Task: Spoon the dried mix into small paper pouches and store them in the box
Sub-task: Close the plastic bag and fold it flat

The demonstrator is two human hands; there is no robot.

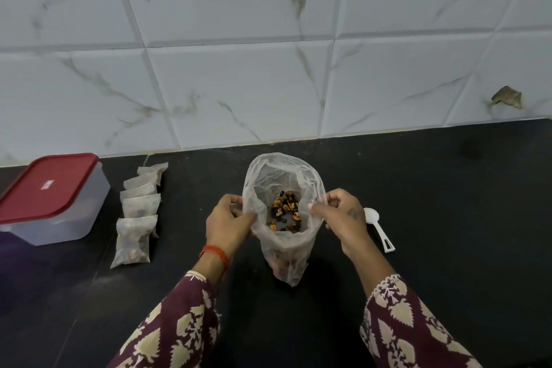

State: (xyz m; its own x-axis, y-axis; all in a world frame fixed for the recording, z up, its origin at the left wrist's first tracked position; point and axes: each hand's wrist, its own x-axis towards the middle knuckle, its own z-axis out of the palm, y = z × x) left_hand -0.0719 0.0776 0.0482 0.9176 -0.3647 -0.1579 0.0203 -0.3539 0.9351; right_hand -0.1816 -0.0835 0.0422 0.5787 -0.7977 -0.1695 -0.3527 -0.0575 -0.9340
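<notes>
Patterned maroon sleeves reach in from the near edge, and both hands are on the thin translucent plastic bag (283,218) standing mid-surface. The left hand (228,221) pinches the rim on its side, the right hand (340,215) pinches the opposite side, pulling the mouth wide. Down inside sits the dried mix (285,210), orange and dark pieces, not much of it showing. So this looks like the bag being opened up for scooping, or tidied afterwards; hard to call. The white plastic spoon (378,230) lies untouched on the black surface (448,203), just beyond the right hand. Next move, I'd say: the right hand frees itself, takes the spoon, while the left keeps the mouth open. Toward the left edge, a row of small filled paper pouches (139,212) lies overlapping, and beside it the clear plastic box with the red lid (49,197), lid on, at the back left against the tiled wall.
</notes>
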